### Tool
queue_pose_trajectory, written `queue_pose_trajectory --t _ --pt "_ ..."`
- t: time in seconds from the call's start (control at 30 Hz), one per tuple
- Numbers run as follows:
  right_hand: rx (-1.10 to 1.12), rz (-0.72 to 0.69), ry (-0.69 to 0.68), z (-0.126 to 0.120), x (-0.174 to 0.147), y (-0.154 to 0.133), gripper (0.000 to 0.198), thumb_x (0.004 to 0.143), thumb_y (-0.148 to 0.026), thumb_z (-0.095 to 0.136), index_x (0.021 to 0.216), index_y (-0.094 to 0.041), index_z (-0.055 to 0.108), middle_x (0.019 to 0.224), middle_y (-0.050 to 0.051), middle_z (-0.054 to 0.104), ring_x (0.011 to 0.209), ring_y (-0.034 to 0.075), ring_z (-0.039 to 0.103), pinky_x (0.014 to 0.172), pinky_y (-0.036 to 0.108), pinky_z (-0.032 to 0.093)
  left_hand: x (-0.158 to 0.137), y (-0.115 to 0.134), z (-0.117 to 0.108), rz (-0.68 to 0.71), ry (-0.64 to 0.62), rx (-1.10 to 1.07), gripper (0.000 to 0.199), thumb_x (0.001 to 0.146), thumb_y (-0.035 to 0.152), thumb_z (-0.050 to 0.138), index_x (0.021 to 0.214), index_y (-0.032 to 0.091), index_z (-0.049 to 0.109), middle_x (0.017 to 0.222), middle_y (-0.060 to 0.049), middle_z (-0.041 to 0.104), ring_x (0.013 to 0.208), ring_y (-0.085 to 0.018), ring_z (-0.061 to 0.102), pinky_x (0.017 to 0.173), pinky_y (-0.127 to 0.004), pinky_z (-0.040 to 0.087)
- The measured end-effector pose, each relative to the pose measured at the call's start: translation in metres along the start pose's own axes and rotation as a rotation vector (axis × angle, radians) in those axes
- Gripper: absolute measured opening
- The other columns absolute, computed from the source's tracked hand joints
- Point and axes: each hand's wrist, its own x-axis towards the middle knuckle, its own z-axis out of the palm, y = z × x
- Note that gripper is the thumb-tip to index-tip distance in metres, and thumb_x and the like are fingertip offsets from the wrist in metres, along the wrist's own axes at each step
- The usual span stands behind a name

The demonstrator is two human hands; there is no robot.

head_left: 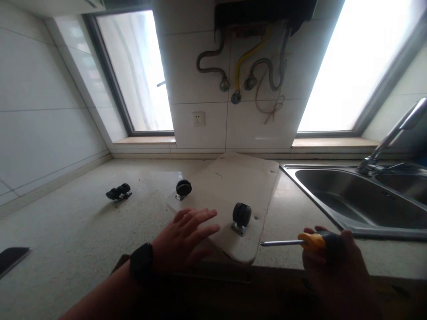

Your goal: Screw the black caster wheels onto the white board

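A pale board [230,178] with rounded corners lies on the countertop. Two black caster wheels stand on it: one caster [183,188] at its left corner, another caster [242,214] near the front right corner, on a metal plate. My left hand [188,235], a dark watch on its wrist, is at the board's front edge with fingers stretched out and nothing in them. My right hand [336,262] grips a screwdriver [312,242] with a yellow and black handle. Its metal shaft points left, the tip just right of the board.
More black casters [119,192] lie on the countertop [76,235] at the left. A dark flat object [13,258] is at the far left edge. To the right is a steel sink [333,195] with a faucet [383,138]. Pipes and a socket [198,119] are on the tiled wall.
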Motion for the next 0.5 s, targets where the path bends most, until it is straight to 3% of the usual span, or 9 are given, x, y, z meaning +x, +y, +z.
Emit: queue_pose_trajectory --t 0.07,0.13,0.2,0.37,0.43,0.5 --pt "0.05 0.064 0.04 0.003 -0.006 -0.002 0.033 0.077 -0.052 0.079 0.08 -0.019 0.077 0.086 0.011 0.075 0.048 0.01 0.059 0.04 0.019 0.05 -0.009 -0.016 -0.017 -0.032 0.078 0.067 0.039 0.096 0.031 0.065 0.131 0.02 0.053 0.129 -0.013 0.066 0.117 -0.027 0.06 0.1 -0.043 0.045" --pt "0.076 0.087 0.09 0.005 -0.011 -0.004 0.03 0.077 -0.051 0.079 0.081 -0.022 0.078 0.088 0.009 0.076 0.049 0.011 0.06 0.041 0.02 0.051 -0.027 -0.04 -0.034 -0.155 0.115 0.179 0.025 0.097 0.026 0.06 0.122 0.021 0.058 0.111 -0.009 0.071 0.101 -0.024 0.064 0.091 -0.041 0.047" --pt "0.072 0.074 0.116 0.005 -0.014 -0.005 0.029 0.075 -0.05 0.08 0.082 -0.022 0.077 0.088 0.009 0.076 0.051 0.012 0.062 0.041 0.02 0.052 -0.059 -0.072 -0.049 -0.34 0.042 0.239 0.017 0.099 0.026 0.054 0.113 0.021 0.062 0.104 -0.007 0.072 0.096 -0.024 0.065 0.089 -0.04 0.048" --pt "0.047 0.077 0.088 0.002 -0.015 -0.006 0.031 0.071 -0.049 0.081 0.087 -0.023 0.076 0.088 0.007 0.075 0.058 0.014 0.066 0.044 0.019 0.054 -0.18 -0.154 -0.059 -1.107 -0.063 0.302 0.037 0.097 0.043 0.042 0.112 0.019 0.066 0.096 -0.009 0.073 0.088 -0.027 0.069 0.079 -0.037 0.053" --pt "0.045 0.088 0.109 0.005 -0.017 -0.006 0.029 0.072 -0.048 0.081 0.086 -0.023 0.076 0.087 0.006 0.075 0.057 0.013 0.065 0.043 0.019 0.053 -0.223 -0.175 -0.055 -1.262 -0.149 0.306 0.043 0.094 0.043 0.041 0.117 0.017 0.067 0.099 -0.011 0.074 0.091 -0.028 0.071 0.083 -0.038 0.054" --pt "0.046 0.104 0.13 0.009 -0.019 -0.006 0.029 0.072 -0.048 0.08 0.084 -0.022 0.075 0.084 0.007 0.075 0.055 0.013 0.064 0.041 0.019 0.051 -0.25 -0.187 -0.049 -1.3 -0.191 0.302 0.049 0.093 0.043 0.04 0.121 0.013 0.067 0.102 -0.015 0.074 0.093 -0.03 0.072 0.083 -0.039 0.055"
